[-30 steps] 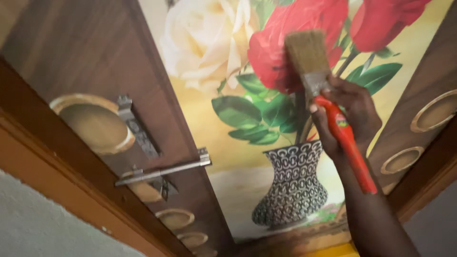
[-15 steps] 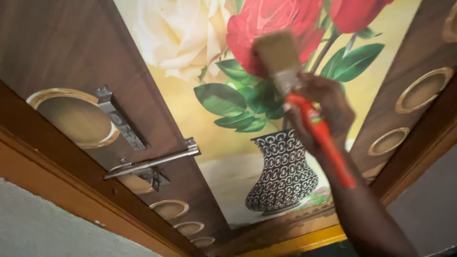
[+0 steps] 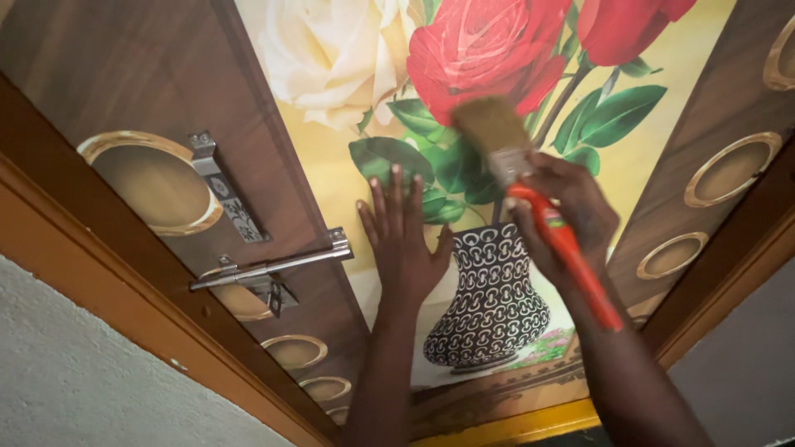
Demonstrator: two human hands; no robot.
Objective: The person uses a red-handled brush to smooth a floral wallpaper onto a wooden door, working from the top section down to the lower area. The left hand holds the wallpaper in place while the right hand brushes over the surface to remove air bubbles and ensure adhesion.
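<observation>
Two hands against a wood-grain door [image 3: 124,74], seen from below. At far left, pale rough wall [image 3: 74,372] and orange-brown door frame [image 3: 91,257]. Left of centre, a gold-rimmed round inlay [image 3: 153,182], with a silver handle plate [image 3: 224,189] beside it and a silver lever handle [image 3: 269,266] just below. At centre, left hand [image 3: 406,240] pressed flat on the printed flower panel [image 3: 331,178], fingers spread apart, touching green leaves and the edge of the patterned vase [image 3: 495,302]. Right of centre, right hand [image 3: 567,219] with fingers clamped around the red handle of a paintbrush [image 3: 530,186], tan bristles up against the leaves just under the red rose [image 3: 480,54]. At upper left of the panel, a cream rose [image 3: 331,50]. Along the right edge, more gold-rimmed ovals [image 3: 729,170] set in dark wood.
</observation>
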